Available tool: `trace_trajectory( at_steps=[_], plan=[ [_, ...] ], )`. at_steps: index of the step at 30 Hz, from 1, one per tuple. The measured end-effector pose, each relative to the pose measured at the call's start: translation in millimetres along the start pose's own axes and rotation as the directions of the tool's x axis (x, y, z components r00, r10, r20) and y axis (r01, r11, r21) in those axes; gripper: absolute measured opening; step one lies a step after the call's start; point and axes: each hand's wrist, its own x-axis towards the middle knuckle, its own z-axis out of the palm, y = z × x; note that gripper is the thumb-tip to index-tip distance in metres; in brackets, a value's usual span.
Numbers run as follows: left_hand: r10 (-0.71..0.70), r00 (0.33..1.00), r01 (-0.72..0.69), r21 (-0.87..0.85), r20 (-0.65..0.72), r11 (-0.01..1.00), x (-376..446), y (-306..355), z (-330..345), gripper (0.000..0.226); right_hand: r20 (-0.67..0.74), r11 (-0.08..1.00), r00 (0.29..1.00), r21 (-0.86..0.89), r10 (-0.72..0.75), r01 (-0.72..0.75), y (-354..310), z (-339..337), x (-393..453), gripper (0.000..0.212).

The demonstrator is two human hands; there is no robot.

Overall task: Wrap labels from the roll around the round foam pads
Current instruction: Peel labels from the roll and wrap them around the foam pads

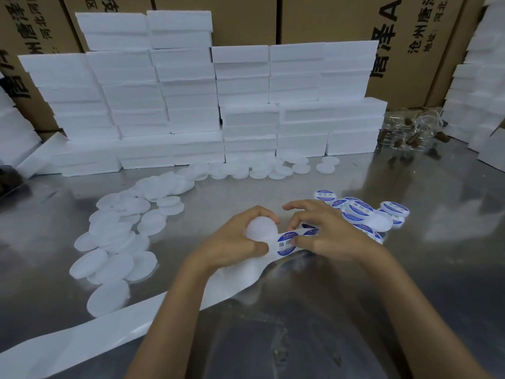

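Centrally, foam pad (261, 231) curled inside left grip (235, 242) — right grip (325, 231) pinching label (285, 243) beside it.

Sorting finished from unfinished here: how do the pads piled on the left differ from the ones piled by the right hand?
The left pile of pads is plain white, while the right pile of pads carries blue and white labels. The left pile is much larger and trails back toward the foam blocks; the right pile is a small cluster. Both are round discs lying loose and overlapping on the metal table.
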Motion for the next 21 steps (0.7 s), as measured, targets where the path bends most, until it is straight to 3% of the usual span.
trace_trajectory(
  at_steps=[5, 10, 17, 21],
  plan=[
    [0.005, 0.998, -0.014, -0.131, -0.070, 0.991, 1.1, -3.2, -2.1, 0.025, -0.045, 0.997, 0.999, 0.072, -0.009, 0.012, -1.6, 1.7, 1.8, 0.013],
    [-0.061, 0.998, 0.042, -0.410, -0.033, 0.911, -1.2, -2.5, -5.1, 0.033, -0.149, 0.994, 0.989, 0.104, -0.023, 0.039, -7.8, 4.4, 5.0, 0.011],
    [-0.156, 0.987, 0.117, -0.536, -0.027, 0.836, 3.7, -3.5, -5.3, 0.033, -0.162, 0.963, 0.984, 0.246, -0.070, 0.109, -18.7, 7.1, 0.8, 0.037],
    [-0.194, 0.980, 0.144, -0.542, -0.036, 0.828, 6.2, -5.1, -7.5, 0.035, -0.188, 0.954, 0.974, 0.244, -0.127, 0.171, -22.7, 10.1, 1.3, 0.034]
  ],
)
